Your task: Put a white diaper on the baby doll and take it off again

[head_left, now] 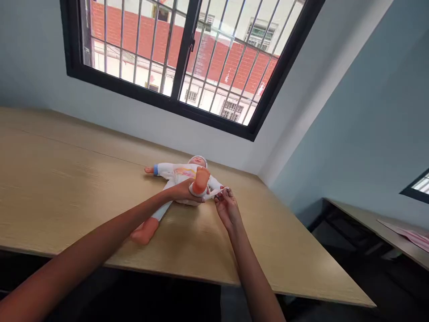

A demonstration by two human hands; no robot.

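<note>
A baby doll in a white outfit with a coloured print and a white cap lies on its back on the wooden table. My left hand is closed around one of the doll's legs, holding it up so that the bare foot points upward. The other leg rests on the tabletop, its foot toward the front edge. To the right, my right hand pinches the end of a thin white strip of cloth, drawn out sideways from the doll. Where the strip joins the outfit is hidden.
Behind the table stands a wall with a dark-framed barred window. A pale blue wall rises at the right. Another table stands lower right, with pinkish sheets on it.
</note>
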